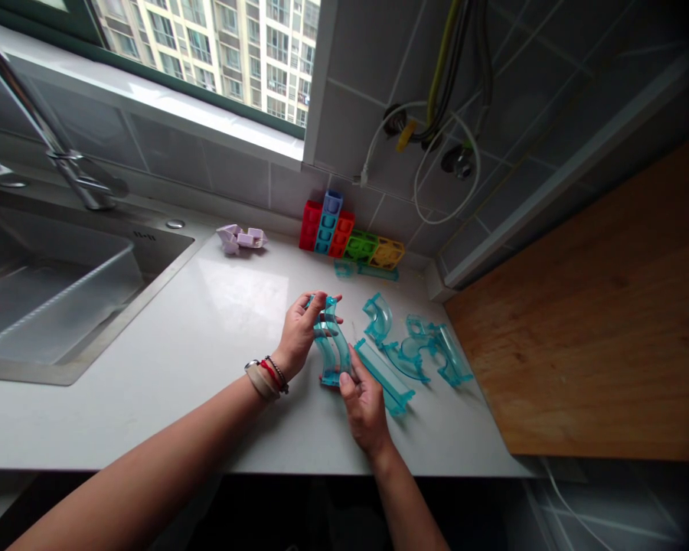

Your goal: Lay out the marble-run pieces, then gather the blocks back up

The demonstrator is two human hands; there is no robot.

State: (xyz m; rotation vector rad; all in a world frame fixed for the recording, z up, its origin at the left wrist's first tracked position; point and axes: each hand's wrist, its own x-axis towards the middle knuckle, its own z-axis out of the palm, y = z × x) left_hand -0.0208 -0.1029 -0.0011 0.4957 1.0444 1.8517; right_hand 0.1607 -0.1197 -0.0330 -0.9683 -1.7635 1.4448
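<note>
Both hands pinch a curved blue track piece (331, 344) above the white counter (207, 337): left hand (299, 330) on top, right hand (364, 402) below. More blue track pieces (413, 352) lie just right; coloured blocks (344, 237) stand behind.

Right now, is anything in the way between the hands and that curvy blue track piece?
No. Both hands already hold the curved blue track piece: the left hand grips its top, the right hand its bottom end. The other blue track pieces lie beside it on the counter, to the right.
</note>
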